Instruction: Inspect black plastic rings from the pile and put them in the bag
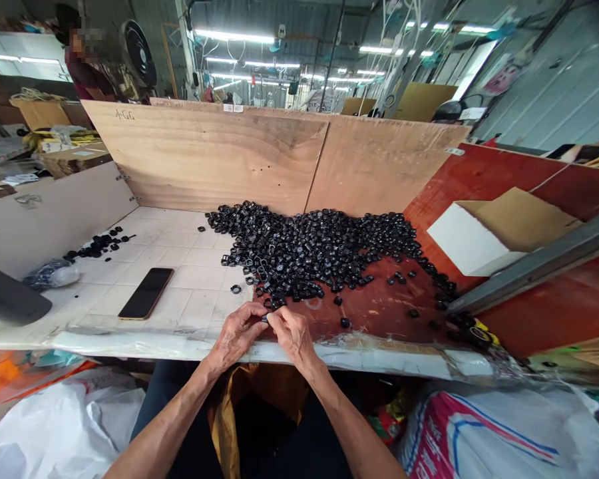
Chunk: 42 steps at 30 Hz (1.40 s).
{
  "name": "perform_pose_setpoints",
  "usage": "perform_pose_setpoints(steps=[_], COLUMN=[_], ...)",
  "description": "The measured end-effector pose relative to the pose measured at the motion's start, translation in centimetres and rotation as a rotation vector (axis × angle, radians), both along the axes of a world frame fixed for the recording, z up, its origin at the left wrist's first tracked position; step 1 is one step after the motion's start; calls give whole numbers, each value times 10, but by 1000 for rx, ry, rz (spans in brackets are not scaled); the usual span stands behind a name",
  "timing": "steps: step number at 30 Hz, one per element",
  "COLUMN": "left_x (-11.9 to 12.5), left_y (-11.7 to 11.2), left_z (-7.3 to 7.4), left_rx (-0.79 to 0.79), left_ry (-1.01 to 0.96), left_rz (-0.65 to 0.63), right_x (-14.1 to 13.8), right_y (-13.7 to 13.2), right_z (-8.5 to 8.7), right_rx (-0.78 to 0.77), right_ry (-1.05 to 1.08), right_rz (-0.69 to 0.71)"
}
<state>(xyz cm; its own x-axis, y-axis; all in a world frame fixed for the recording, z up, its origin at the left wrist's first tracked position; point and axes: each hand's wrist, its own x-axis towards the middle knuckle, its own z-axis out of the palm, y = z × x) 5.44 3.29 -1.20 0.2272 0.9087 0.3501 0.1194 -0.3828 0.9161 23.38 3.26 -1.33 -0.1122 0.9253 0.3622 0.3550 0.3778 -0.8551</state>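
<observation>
Near the front edge of the desk (190,283), the left hand (239,330) and right hand (292,331) pinch a small dark part (265,318) between their fingertips, presumably for steady two-sided control, while the pile of black parts (314,246) lies toward the rear edge, apparently within reach.

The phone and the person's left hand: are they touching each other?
Apart. The head view shows a strip of pale tabletop between the phone and the left hand.
</observation>
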Motion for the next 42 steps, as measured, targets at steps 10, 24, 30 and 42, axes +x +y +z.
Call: perform_pose_setpoints(steps=[10,24,30,42], left_x=[4,-6,-4,-9], left_y=[-42,-68,-73,-86], left_z=[6,-14,0,-19], left_rx=[-215,416,15,447], left_ry=[-72,364,142,375], left_rz=[15,-31,8,55], right_x=[3,-14,-5,-16], right_y=[-42,-66,-73,-80], right_z=[4,10,17,11], right_rx=[-35,-875,-558,-885], right_ry=[70,569,251,574], right_rz=[21,50,57,103])
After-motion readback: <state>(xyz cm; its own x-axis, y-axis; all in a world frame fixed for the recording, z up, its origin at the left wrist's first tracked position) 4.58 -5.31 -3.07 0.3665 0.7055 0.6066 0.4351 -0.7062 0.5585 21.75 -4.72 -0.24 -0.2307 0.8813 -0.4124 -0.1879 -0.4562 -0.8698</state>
